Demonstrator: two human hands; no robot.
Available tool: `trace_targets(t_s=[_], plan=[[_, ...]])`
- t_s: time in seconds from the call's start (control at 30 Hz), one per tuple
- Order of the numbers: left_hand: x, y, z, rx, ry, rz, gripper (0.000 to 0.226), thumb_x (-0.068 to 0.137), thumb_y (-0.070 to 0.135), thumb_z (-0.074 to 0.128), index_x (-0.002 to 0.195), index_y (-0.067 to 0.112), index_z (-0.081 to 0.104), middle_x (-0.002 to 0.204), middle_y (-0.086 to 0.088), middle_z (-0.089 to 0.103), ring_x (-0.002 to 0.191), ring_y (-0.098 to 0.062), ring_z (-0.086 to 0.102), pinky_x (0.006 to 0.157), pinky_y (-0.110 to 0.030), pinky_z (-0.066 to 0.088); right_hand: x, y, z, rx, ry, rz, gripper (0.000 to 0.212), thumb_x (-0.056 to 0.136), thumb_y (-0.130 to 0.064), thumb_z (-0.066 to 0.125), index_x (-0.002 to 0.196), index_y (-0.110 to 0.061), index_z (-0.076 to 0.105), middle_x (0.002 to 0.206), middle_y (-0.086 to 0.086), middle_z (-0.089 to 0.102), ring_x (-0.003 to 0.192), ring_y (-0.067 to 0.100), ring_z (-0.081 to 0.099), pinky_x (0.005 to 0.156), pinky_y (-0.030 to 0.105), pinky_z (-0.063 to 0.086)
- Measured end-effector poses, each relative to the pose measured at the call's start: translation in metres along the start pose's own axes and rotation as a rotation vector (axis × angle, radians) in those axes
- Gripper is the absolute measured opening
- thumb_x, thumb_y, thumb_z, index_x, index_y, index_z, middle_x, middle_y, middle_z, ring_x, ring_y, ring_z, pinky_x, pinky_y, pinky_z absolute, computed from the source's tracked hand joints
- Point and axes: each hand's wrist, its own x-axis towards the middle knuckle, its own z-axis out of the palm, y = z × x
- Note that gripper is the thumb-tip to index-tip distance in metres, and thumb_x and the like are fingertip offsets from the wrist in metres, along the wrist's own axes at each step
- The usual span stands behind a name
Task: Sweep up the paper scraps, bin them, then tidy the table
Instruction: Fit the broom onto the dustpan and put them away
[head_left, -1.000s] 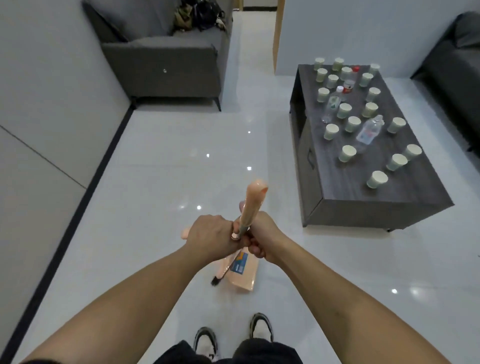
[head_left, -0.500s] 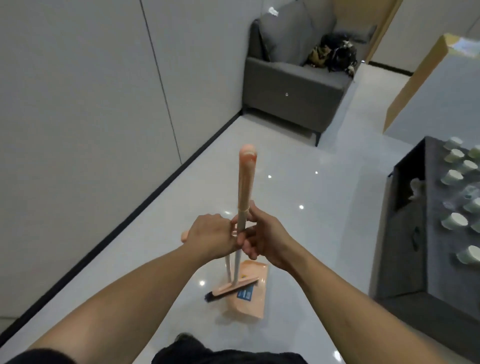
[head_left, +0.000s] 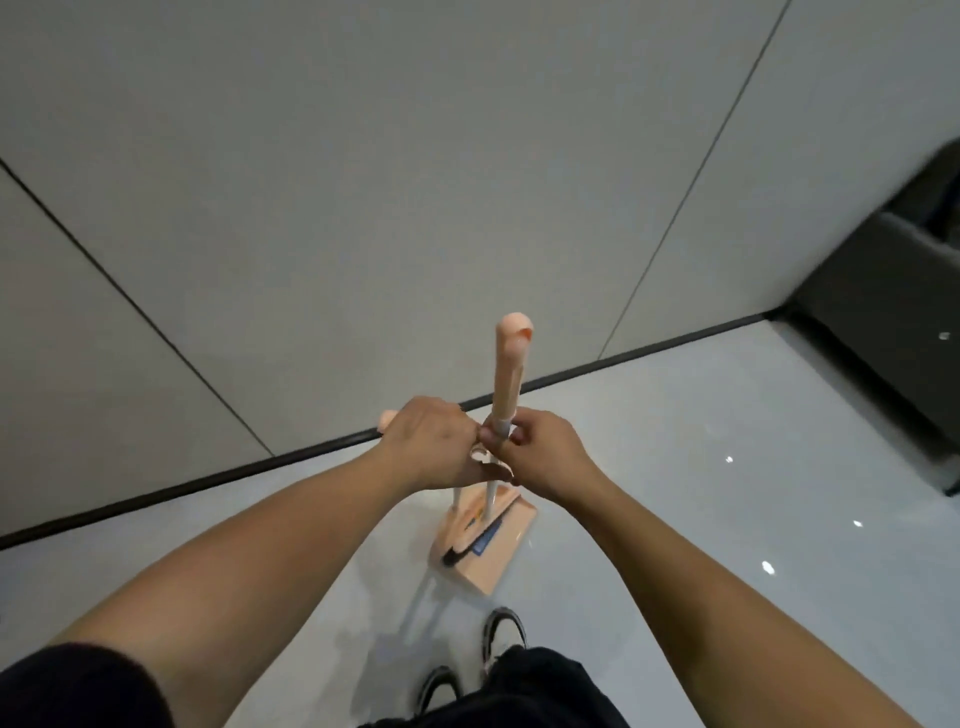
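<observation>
Standing upright on the glossy floor (head_left: 675, 519) before the feet, the peach broom (head_left: 511, 374) sits in its matching dustpan (head_left: 498, 545), right hand (head_left: 545, 457) pinching its pale shaft, left hand (head_left: 431, 447) curled around the dustpan's handle.

A peach-pink broom handle (head_left: 510, 371) is showing above a silvery pole, and the dustpan (head_left: 491, 538) is showing the same peach-pink with a blue label. Black bristles (head_left: 453, 557) are lying across it. The wall (head_left: 363, 182) is looking pale grey, the floor (head_left: 727, 519) glossy white, the skirting (head_left: 156, 493) black.
</observation>
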Motion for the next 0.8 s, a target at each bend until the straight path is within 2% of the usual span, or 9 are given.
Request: trace_targets(t_s=[0.1,0.23,0.3,0.37,0.5,0.6,0.7,0.8], plan=[[0.001,-0.043,0.009,-0.024,-0.029,-0.097,0.075,0.062,0.094,0.016,0.067,0.029,0.053,0.052,0.007,0.042,0.048,-0.018,0.039,0.046,-0.029,0.018,0.046,-0.021,0.015,-0.148,-0.076,-0.101,0.016,0.094,-0.035,0.063,0.097,-0.023,0.072,0.089,-0.006,0.069,0.08,0.01,0.063,0.062,0.022,0.044],[0.012,-0.088,0.012,-0.032,-0.042,-0.251,0.074,0.062,0.09,0.02,0.074,0.028,0.059,0.051,0.006,0.038,0.056,-0.024,0.045,0.048,-0.029,0.022,0.103,-0.049,0.025,-0.339,-0.184,-0.26,0.023,0.093,-0.029,0.061,0.093,-0.009,0.074,0.091,0.009,0.073,0.086,0.026,0.066,0.078,0.039,0.053],[0.019,-0.111,0.01,-0.029,-0.064,-0.328,0.079,0.061,0.09,0.02,0.077,0.027,0.065,0.051,0.007,0.038,0.056,-0.024,0.045,0.047,-0.027,0.02,0.127,-0.064,0.026,-0.281,-0.229,-0.293,0.016,0.09,-0.025,0.066,0.085,-0.012,0.073,0.087,0.007,0.073,0.083,0.024,0.066,0.076,0.04,0.055],[0.023,-0.131,0.008,-0.024,-0.088,-0.376,0.08,0.06,0.09,0.02,0.078,0.028,0.067,0.051,0.008,0.038,0.054,-0.022,0.043,0.045,-0.026,0.018,0.147,-0.078,0.028,-0.213,-0.258,-0.31,0.013,0.087,-0.023,0.07,0.075,-0.022,0.07,0.083,0.004,0.074,0.082,0.021,0.067,0.074,0.037,0.055],[0.019,-0.166,0.01,-0.016,-0.134,-0.42,0.074,0.067,0.087,0.021,0.076,0.029,0.066,0.05,0.007,0.046,0.05,-0.019,0.044,0.046,-0.027,0.018,0.174,-0.1,0.045,-0.044,-0.309,-0.267,0.028,0.084,-0.014,0.074,0.066,-0.032,0.064,0.084,0.004,0.076,0.084,0.022,0.071,0.082,0.041,0.057],[0.014,-0.191,0.013,-0.055,-0.163,-0.465,0.058,0.068,0.072,0.027,0.068,0.025,0.061,0.049,0.005,0.049,0.049,-0.018,0.048,0.047,-0.025,0.026,0.193,-0.117,0.062,-0.006,-0.328,-0.27,0.022,0.084,-0.013,0.075,0.071,-0.03,0.068,0.082,0.002,0.076,0.08,0.02,0.072,0.082,0.044,0.059],[0.008,-0.22,0.022,-0.103,-0.19,-0.46,0.049,0.067,0.065,0.034,0.065,0.021,0.055,0.054,0.002,0.055,0.052,-0.02,0.053,0.048,-0.026,0.032,0.207,-0.136,0.085,-0.072,-0.329,-0.326,0.004,0.085,-0.019,0.075,0.082,-0.021,0.075,0.083,0.0,0.075,0.078,0.018,0.071,0.079,0.042,0.059],[0.001,-0.251,0.036,-0.199,-0.163,-0.433,0.045,0.066,0.063,0.037,0.07,0.023,0.058,0.061,0.0,0.06,0.059,-0.024,0.059,0.049,-0.026,0.038,0.219,-0.156,0.113,-0.187,-0.333,-0.366,0.011,0.085,-0.024,0.073,0.092,-0.016,0.076,0.085,0.001,0.074,0.078,0.018,0.068,0.078,0.041,0.058]])
